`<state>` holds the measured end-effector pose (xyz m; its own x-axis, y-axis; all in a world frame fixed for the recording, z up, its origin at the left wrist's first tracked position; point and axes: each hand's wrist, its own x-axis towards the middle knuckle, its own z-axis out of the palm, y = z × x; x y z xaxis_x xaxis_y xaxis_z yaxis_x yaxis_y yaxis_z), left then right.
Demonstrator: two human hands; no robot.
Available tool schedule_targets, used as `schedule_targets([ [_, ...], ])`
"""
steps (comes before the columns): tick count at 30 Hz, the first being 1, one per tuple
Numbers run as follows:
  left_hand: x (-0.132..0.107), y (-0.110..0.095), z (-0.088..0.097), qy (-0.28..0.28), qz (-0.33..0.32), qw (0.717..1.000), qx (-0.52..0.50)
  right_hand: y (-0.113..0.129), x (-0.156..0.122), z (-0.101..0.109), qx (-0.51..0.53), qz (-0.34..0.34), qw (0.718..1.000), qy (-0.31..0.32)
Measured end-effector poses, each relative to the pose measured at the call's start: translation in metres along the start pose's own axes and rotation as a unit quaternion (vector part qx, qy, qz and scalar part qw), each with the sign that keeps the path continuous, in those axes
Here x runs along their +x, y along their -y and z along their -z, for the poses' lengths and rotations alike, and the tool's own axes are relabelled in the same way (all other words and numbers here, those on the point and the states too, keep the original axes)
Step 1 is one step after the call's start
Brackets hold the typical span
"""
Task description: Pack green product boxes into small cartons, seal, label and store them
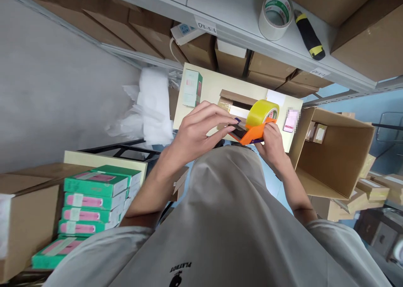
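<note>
My right hand (273, 142) is wrapped around the back of an orange tape dispenser (255, 133), which carries a roll of yellow packing tape (262, 112). At the dispenser's dark front end, the thumb and fingertips of my left hand (204, 127) come together in a pinch; whether they hold the loose tape end is too small to make out. Behind the dispenser, partly covered by it, a cardboard box (231, 97) lies on the pale tabletop (209, 83) with a white label showing.
A green and white box (192, 88) stands at the table's left, a phone (290, 121) at its right. Beside it is a large open carton (333, 152). Stacked green boxes (94, 198) sit lower left. The shelf above holds a tape roll (266, 24) and a utility knife (310, 37).
</note>
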<state>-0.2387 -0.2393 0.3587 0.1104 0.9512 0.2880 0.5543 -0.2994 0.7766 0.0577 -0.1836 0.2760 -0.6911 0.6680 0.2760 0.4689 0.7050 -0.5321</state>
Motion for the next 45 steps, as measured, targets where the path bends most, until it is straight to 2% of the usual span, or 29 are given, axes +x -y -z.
schedule_targets([
  [6,0.002,-0.002,0.002,0.002,0.025,0.999,-0.021,0.000,0.001,0.010,-0.004,0.026,1.000,0.016],
  [13,0.001,-0.002,0.003,0.017,-0.003,1.000,-0.018,0.002,0.005,0.013,-0.021,0.040,0.999,0.008],
  [20,0.000,-0.003,0.004,0.036,0.025,0.998,-0.048,0.005,0.005,0.018,-0.049,0.033,0.998,0.028],
  [25,-0.003,0.000,0.008,0.043,0.010,0.998,-0.047,0.010,0.009,0.022,-0.076,0.050,0.996,0.024],
  [31,-0.007,0.003,0.012,0.051,0.007,0.998,-0.033,0.018,0.014,0.025,-0.126,0.037,0.989,0.066],
  [34,-0.007,0.006,0.013,0.039,-0.009,0.999,-0.030,0.020,0.016,0.026,-0.141,0.047,0.986,0.076],
  [40,-0.011,0.011,0.012,0.015,-0.031,0.999,-0.014,0.022,0.017,0.025,-0.154,0.053,0.985,0.057],
  [45,-0.014,0.013,0.005,-0.006,-0.022,1.000,0.018,0.025,0.022,0.025,-0.130,0.042,0.988,0.066],
])
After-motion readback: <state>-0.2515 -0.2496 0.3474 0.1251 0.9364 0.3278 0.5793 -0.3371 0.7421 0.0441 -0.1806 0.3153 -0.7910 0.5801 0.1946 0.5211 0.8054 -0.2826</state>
